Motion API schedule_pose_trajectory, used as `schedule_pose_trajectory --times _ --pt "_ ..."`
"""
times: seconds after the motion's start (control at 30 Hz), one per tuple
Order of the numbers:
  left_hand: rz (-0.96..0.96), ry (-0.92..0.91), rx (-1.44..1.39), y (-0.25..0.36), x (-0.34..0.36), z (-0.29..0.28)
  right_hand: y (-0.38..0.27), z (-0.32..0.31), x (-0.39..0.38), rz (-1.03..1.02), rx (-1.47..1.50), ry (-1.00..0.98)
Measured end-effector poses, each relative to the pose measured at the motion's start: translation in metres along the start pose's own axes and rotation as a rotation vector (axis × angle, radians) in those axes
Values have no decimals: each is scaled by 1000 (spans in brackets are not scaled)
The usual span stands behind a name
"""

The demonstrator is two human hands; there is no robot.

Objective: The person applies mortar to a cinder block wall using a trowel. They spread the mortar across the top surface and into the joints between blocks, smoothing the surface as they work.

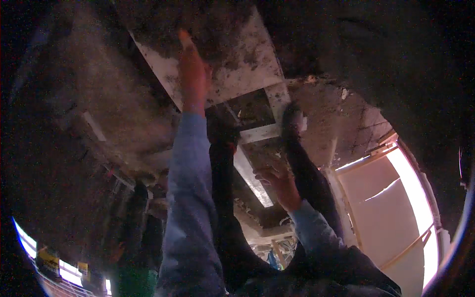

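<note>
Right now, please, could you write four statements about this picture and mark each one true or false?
1. The left hand reaches farther forward than the right hand. True.
2. Both sleeves are bright red. False: the sleeves are blue-grey.
3. A dark rectangular area lies at the near edge of the pale stained sheet. True.
4. The right hand is flat on that sheet. False: it is nearer the body, beside a dark trouser leg.

The left hand [194, 72] stretches forward, forearm [190, 173] straight behind it; its grip is blurred. The right hand [284, 188] hangs nearer the body, fingers [267, 174] loosely parted.
</note>
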State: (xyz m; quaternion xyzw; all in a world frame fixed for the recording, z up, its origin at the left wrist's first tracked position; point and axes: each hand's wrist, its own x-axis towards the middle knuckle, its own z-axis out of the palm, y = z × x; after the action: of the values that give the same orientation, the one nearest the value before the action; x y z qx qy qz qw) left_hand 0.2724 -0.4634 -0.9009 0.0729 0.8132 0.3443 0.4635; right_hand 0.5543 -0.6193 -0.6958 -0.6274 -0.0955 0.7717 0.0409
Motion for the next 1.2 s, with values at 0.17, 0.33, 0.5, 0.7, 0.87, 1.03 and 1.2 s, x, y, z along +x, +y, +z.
schedule_pose_trajectory --times 0.17,0.33,0.5,0.7,0.87,1.03,1.2 --pt "660 282 835 -4 -83 -48 27 -23 5 -40 78 -11" --pt "554 417 826 -26 -95 -38 41 -43 12 -23 79 -42" --pt "538 427 1265 -89 -15 -28 31 -29 9 -54 -64 -28" --pt "640 432 983 -73 -31 -28 50 -29 9 -58 -37 76" --pt "675 326 1014 -158 -120 -41 72 -24 24 -41 245 31" --pt "519 117 652 -256 -226 -13 34 -3 24 -103 -203 163" --pt "303 83 241 -125 -22 13 11 21 6 -38 45 213"
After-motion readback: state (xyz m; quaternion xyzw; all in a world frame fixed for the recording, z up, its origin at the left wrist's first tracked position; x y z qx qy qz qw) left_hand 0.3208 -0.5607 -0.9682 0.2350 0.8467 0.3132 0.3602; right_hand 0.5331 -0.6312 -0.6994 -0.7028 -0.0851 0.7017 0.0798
